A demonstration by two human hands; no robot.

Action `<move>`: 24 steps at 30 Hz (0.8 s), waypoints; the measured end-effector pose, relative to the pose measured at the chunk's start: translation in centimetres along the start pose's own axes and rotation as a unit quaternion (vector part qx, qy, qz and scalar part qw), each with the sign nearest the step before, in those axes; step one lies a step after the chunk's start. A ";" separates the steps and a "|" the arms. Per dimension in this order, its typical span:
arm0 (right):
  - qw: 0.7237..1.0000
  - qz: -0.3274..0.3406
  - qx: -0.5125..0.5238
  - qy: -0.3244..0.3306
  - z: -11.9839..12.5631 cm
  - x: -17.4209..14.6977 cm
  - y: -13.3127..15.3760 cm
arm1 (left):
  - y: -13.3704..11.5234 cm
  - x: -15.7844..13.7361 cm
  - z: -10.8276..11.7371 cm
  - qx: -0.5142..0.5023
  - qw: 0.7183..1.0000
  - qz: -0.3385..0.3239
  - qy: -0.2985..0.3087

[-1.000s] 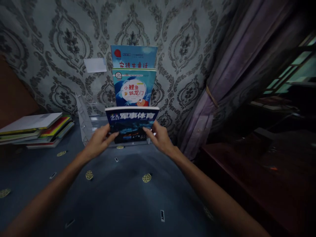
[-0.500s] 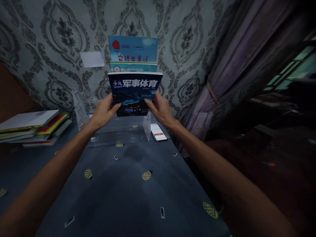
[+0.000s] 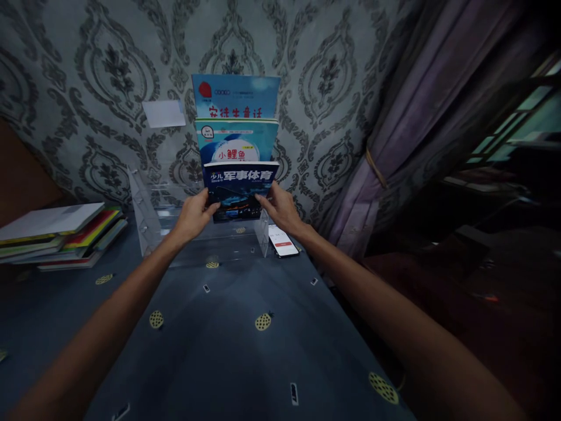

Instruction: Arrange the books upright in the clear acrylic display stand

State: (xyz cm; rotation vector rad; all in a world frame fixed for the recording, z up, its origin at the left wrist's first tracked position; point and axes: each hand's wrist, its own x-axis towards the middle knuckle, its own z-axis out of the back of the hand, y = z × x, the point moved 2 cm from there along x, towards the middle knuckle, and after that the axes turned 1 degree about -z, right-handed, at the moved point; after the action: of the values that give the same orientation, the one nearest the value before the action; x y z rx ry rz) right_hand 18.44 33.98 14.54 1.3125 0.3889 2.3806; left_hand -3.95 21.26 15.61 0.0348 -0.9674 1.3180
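We grasp the dark blue book (image 3: 240, 190) near the middle of the frame, our left hand (image 3: 193, 215) pinching its left edge and our right hand (image 3: 284, 207) its right, thumbs on the cover. Behind it, we see a turquoise book (image 3: 236, 134) and a taller blue book (image 3: 236, 96) upright at the clear rack (image 3: 144, 213). We cannot tell whether our book touches the rack. A phone (image 3: 286, 245) lies right of centre on the counter (image 3: 210, 356); stacked books (image 3: 52, 222) sit at far left.
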 end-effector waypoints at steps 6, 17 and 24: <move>0.999 0.008 -0.036 -0.025 -0.2 -0.2 -0.4 | -1.6 -0.4 -0.3 0.230 0.969 0.088 0.017; 0.984 -0.081 -0.159 -0.014 -0.1 -1.0 0.4 | -1.6 -0.9 -1.2 0.330 0.929 0.144 0.083; 0.970 -0.147 -0.191 0.020 -0.4 -1.2 1.0 | -2.8 -0.8 -1.0 0.356 0.914 0.165 0.103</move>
State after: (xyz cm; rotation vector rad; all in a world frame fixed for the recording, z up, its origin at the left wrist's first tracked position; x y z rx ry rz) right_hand 18.50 32.54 13.89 0.9595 0.1145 2.1016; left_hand -1.02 20.29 15.90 0.2958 -0.2752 1.8932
